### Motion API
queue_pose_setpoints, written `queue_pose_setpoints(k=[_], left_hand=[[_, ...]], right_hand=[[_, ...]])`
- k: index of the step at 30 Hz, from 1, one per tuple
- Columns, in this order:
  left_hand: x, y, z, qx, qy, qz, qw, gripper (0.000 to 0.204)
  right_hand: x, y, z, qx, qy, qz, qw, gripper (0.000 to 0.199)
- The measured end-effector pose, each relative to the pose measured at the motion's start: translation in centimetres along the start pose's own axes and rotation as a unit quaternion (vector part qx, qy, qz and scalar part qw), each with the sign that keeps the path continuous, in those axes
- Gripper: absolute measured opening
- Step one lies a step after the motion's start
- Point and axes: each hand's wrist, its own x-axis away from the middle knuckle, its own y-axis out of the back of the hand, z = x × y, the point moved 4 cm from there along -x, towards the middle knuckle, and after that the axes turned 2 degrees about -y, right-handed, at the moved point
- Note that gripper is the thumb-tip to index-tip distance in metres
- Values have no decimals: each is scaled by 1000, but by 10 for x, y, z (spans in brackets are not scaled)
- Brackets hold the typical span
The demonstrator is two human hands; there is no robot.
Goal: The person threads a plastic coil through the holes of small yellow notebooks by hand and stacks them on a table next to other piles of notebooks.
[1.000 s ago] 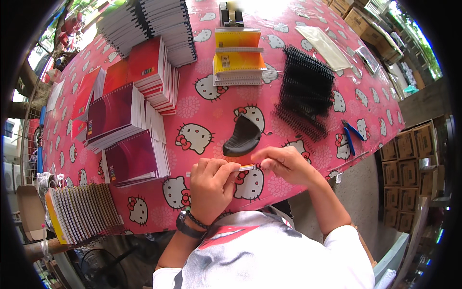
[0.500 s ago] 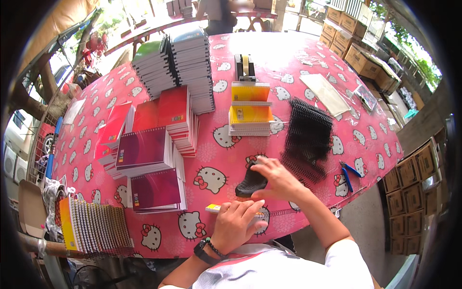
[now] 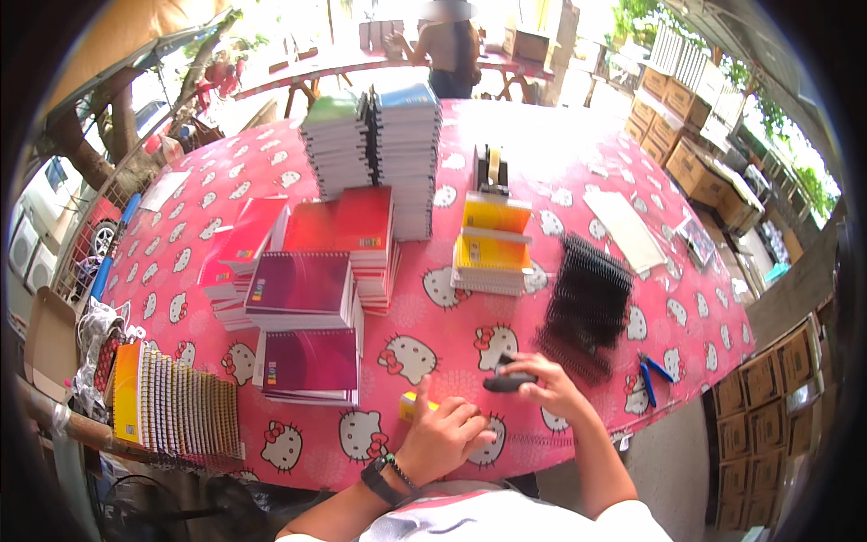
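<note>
Outdoors, pink cartoon-print tablecloth (image 3: 560,172) under notebook stacks (image 3: 370,154), right hand (image 3: 542,384) fingers closed around black binding coil (image 3: 506,382), left hand (image 3: 442,438) fingers curled on yellow piece (image 3: 408,408).

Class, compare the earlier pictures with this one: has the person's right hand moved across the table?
Yes. The right hand has shifted toward the pile of black spiral bindings, away from the left hand, and now grips a black object.

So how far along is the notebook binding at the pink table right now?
Done: stacks of spiral-bound notebooks and red and maroon ones stand across the pink table. In hand: the right hand grips a black object, too blurred to identify; the left hand rests by a small yellow item. Left: a pile of loose black spiral coils and the yellow notebook stack.
</note>
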Motion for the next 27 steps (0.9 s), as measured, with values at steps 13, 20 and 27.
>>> queue_pose_setpoints(k=[13, 20, 27], left_hand=[[21, 3, 24, 12, 31, -62, 998, 21], [19, 4, 25, 40, 46, -42, 997, 38], [15, 8, 23, 53, 82, -61, 993, 68]], right_hand=[[29, -19, 49, -170, -38, 127, 976, 55], [27, -21, 44, -257, -9, 171, 951, 60], [7, -17, 51, -140, -34, 152, 978, 38]])
